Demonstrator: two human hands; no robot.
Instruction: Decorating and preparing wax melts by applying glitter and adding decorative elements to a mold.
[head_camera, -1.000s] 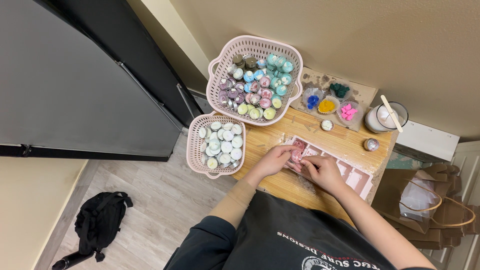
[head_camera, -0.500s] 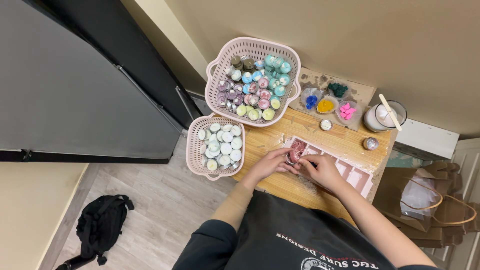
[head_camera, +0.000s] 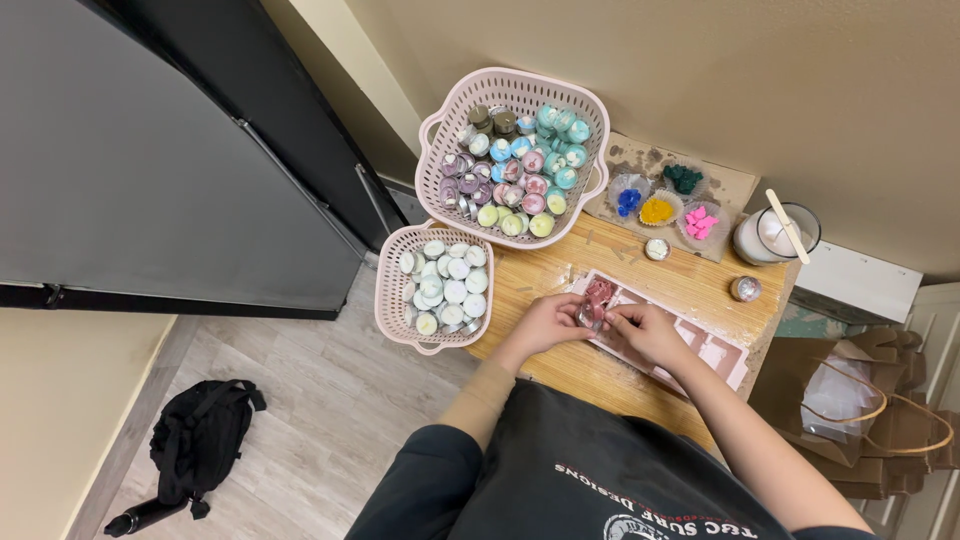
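A pink silicone mould tray (head_camera: 700, 345) with several square cavities lies on a small wooden table (head_camera: 560, 275). My left hand (head_camera: 552, 322) and my right hand (head_camera: 640, 328) meet over the tray's near-left end. Both pinch a small silvery tealight cup (head_camera: 592, 318) next to a cavity filled with dark pink wax (head_camera: 600, 292). The fingers hide most of the cup.
A large pink basket (head_camera: 590, 190) of coloured tealights sits at the back; a smaller pink basket (head_camera: 390, 300) of white ones hangs over the table's left edge. Paper cups of wax pieces (head_camera: 657, 210), a white jar with a stick (head_camera: 770, 235), paper bags (head_camera: 850, 400) right, black backpack (head_camera: 195, 440) on the floor.
Both hands stay at the tray's left end; the fingers have drawn closer together around the small cup. Nothing else has moved.
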